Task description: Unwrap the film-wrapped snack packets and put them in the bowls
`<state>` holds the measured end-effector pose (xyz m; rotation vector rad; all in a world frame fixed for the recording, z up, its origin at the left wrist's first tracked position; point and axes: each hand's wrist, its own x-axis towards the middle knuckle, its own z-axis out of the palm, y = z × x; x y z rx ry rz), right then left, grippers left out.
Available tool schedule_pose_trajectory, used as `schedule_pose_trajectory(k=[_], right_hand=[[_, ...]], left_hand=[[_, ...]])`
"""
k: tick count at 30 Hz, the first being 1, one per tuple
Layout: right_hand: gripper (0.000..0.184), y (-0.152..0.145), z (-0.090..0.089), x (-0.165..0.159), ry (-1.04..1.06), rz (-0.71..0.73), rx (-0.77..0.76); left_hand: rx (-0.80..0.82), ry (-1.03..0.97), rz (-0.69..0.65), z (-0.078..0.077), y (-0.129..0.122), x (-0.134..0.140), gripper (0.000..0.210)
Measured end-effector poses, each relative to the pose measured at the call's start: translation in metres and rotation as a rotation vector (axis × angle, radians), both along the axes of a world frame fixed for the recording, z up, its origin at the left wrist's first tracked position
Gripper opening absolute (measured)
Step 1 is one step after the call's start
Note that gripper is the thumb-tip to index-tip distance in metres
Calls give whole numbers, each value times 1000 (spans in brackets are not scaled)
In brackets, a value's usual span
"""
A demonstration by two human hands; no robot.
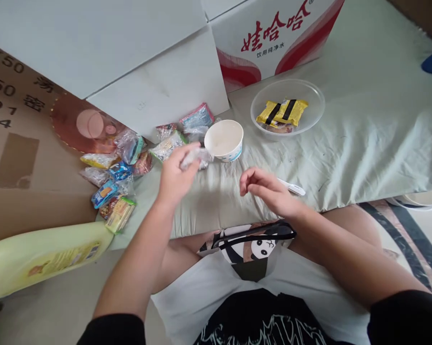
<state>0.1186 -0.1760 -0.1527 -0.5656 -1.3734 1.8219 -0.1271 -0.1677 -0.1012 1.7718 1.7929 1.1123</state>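
Observation:
My left hand (176,175) is closed on a small crumpled clear plastic packet (198,158), slightly blurred; its contents cannot be made out. The packet is just left of a white paper bowl (227,143), which stands upright with no food visible inside. My right hand (268,189) hovers to the right, below the bowl, with loosely bent fingers and nothing visible in them. Beyond its wrist lies a slim white tool (295,188), partly hidden by the hand. Behind the bowl and to its right, a clear plastic bowl (318,112) contains yellow packets (284,112) with black bands.
Wrapped snacks (120,170) are heaped at the left. A white carton (158,72) and a red-and-white carton (273,43) stand behind. A large yellow bottle (46,258) lies at lower left. The pale green cloth (374,143) ends at my knees, near a panda-print bag (251,247).

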Motion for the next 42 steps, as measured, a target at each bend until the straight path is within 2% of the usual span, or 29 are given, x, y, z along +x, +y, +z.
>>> schedule_pose_trajectory(k=[2,4,6,7,10,14,16,18,20,21,23,24,26,28,30,33,37,40,42], right_hand=[[10,-5,-4,0,-57,74,12],[9,-11,-5,-2,-117,124,58],[7,-15,-4,-4,-163,164,120],[7,-15,-4,-5,-184,183,149],[8,-13,-3,-3,-250,220,198],[8,-9,-1,-4,-344,189,213],[8,-9,1,-6,-371,175,212],[9,-9,1,-8,-392,176,226],[10,-9,0,-8,-415,173,255],[11,-9,-1,-6,-430,165,273],[12,-7,-2,-2,-468,137,308],[12,-6,-3,0,-489,117,322],[13,-4,-4,5,-523,79,341],[13,-3,-5,9,-537,45,353],[13,-5,-6,11,-535,10,373],[14,-14,-6,8,-532,-64,425],[14,-25,6,-3,-544,-167,493],[12,-14,32,-26,-593,-221,578],[12,9,53,-54,-672,-282,670]], left_hand=[[125,101,61,12,46,12,23],[191,234,103,16,92,28,21],[146,422,107,13,123,42,31],[79,503,51,11,131,47,32],[-136,718,-174,7,124,55,23],[-462,960,-316,10,100,59,13],[-617,968,-415,10,103,66,11],[-833,932,-520,9,116,77,23],[-981,929,-522,9,128,90,25],[-984,958,-483,11,132,95,22],[-842,996,-398,17,126,103,14],[-687,977,-344,21,117,103,12],[-274,818,-219,26,86,95,17],[-6,587,-199,23,45,75,21],[13,412,-181,9,5,50,21],[-96,225,-30,-28,-31,18,21],[-90,-8,44,-71,-34,2,18],[-34,-101,-20,-85,-30,-2,19],[-16,-98,-112,-88,-32,-9,19]])
